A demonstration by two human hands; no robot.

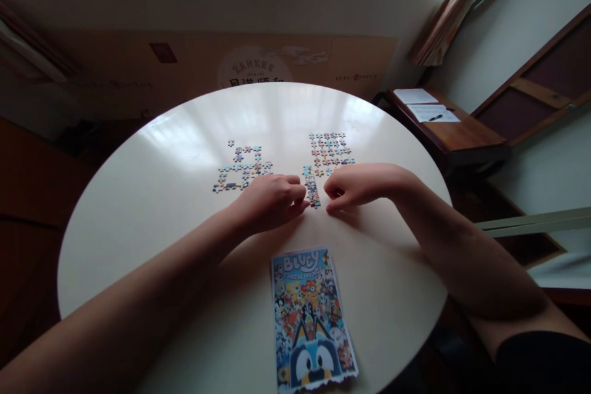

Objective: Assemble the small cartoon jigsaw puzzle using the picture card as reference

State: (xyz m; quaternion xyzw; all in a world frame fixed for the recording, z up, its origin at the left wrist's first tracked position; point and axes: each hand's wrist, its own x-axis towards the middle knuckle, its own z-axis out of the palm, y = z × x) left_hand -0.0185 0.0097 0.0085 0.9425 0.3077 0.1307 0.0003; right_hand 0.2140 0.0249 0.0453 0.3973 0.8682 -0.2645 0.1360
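A narrow strip of joined jigsaw puzzle pieces (311, 188) lies on the white round table between my two hands. My left hand (274, 198) is at its left edge, fingers curled and thumb close to the index finger; what those fingertips pinch, if anything, is hidden. Just right of the strip, my right hand (354, 186) rests with bent fingers, its thumb apart from the index finger and nothing visible between them. Loose puzzle pieces (329, 149) stand in rows behind my right hand. Partly joined puzzle pieces (240, 167) lie behind my left hand.
A torn-edged Bluey picture sheet (310, 320) lies at the near side of the round table (184, 295). To the right stands a wooden side table (480, 135) with papers (431, 112) and a pen (435, 117). Cardboard (194, 68) leans against the far wall.
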